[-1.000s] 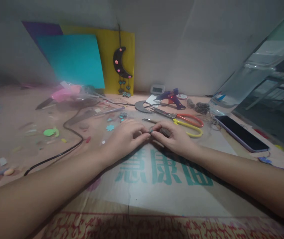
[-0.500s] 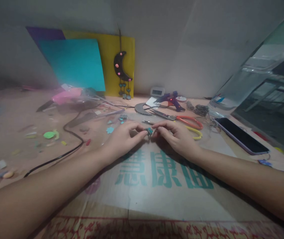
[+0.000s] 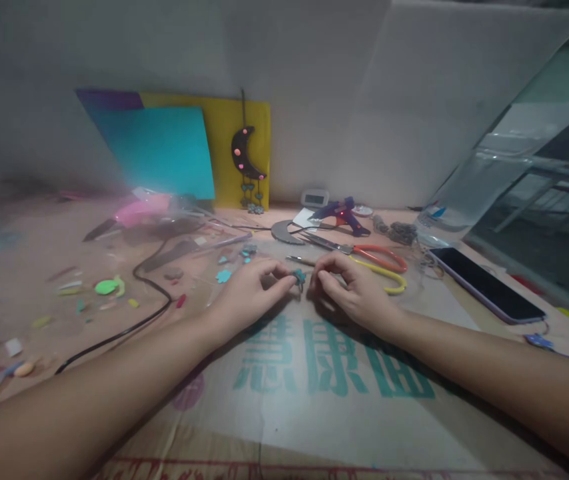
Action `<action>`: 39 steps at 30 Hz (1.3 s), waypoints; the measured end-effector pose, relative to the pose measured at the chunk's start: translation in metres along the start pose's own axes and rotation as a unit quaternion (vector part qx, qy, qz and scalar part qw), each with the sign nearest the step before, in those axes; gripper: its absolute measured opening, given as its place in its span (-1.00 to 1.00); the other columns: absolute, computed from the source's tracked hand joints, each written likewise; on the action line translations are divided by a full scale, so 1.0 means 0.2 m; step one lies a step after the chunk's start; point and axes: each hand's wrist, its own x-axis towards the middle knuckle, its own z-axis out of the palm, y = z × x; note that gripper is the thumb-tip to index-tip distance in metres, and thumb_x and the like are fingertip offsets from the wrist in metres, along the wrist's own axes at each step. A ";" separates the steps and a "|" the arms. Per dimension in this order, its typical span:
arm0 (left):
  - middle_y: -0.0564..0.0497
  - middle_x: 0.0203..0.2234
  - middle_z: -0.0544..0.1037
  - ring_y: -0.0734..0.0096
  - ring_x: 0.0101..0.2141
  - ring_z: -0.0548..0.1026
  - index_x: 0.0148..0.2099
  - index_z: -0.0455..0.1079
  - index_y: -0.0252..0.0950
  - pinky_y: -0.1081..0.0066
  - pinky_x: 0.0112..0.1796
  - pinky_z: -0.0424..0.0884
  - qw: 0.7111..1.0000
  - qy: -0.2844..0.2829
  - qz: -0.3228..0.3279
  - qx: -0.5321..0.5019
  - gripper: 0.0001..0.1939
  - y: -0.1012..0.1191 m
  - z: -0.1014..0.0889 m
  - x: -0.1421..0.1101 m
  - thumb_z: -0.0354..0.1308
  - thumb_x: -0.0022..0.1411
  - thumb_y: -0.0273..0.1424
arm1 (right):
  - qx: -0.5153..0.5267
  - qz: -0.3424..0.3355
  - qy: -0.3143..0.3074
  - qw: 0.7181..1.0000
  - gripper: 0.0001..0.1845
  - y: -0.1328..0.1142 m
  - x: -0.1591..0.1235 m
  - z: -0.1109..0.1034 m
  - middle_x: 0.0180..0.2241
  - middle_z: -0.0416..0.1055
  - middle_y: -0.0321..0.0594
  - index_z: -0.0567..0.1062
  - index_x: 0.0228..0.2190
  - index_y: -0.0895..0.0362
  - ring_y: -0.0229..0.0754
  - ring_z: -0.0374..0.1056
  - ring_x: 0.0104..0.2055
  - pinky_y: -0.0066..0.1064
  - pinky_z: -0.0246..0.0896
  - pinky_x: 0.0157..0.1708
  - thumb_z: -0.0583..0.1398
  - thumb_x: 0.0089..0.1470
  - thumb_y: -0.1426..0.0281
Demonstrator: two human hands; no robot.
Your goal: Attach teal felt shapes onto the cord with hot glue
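Observation:
Between the thumb and forefinger of my left hand [image 3: 249,290] is a small teal flower-shaped piece [image 3: 299,276], with a thin dark strand hanging below it. My right hand [image 3: 352,287] is just to the right, a short gap from the piece. Its fingers are curled and closed, and what they hold, if anything, is too small to make out. Behind the hands lie orange-handled scissors [image 3: 379,257], a yellow-handled tool [image 3: 389,283] and a grey crescent cutout [image 3: 284,233].
A dark moon ornament [image 3: 244,157] hangs before a yellow sheet [image 3: 174,103] at the back. A glue gun [image 3: 344,215] with a red light lies near a small display [image 3: 314,198]. On the right is a phone [image 3: 487,283]; a black cable [image 3: 114,343] crosses the scrap-strewn left side.
My right hand has drawn slightly away from the teal flower piece, widening the gap. My left hand still holds the piece. The view has tilted up, so everything sits lower.

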 end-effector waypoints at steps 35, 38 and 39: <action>-0.02 -0.35 0.62 0.31 -0.32 0.54 -0.27 0.47 -0.30 0.39 -0.30 0.37 0.992 0.006 -0.090 -0.089 -0.77 -0.02 0.00 0.01 0.10 0.26 -0.25 | -0.276 -0.043 -0.075 0.957 -0.77 0.06 0.12 -0.27 -0.19 0.54 -0.14 0.52 -0.17 0.09 -0.09 0.45 -0.18 -0.28 0.29 -0.19 0.16 0.16 0.31; 0.00 -0.36 0.61 0.33 -0.32 0.52 -0.27 0.47 -0.29 0.38 -0.27 0.35 0.992 0.007 -0.091 -0.088 -0.77 -0.02 0.00 0.01 0.08 0.27 -0.26 | -0.323 -0.023 -0.094 0.941 -0.71 0.07 0.14 -0.29 -0.14 0.53 -0.12 0.52 -0.12 0.07 -0.05 0.44 -0.14 -0.25 0.29 -0.17 0.17 0.15 0.25; 0.00 -0.36 0.61 0.33 -0.31 0.52 -0.27 0.47 -0.30 0.38 -0.26 0.35 0.992 0.007 -0.092 -0.090 -0.77 -0.02 0.00 0.01 0.08 0.27 -0.26 | -0.334 -0.009 -0.095 0.938 -0.70 0.09 0.14 -0.31 -0.13 0.53 -0.12 0.51 -0.12 0.07 -0.03 0.43 -0.14 -0.24 0.29 -0.18 0.16 0.15 0.24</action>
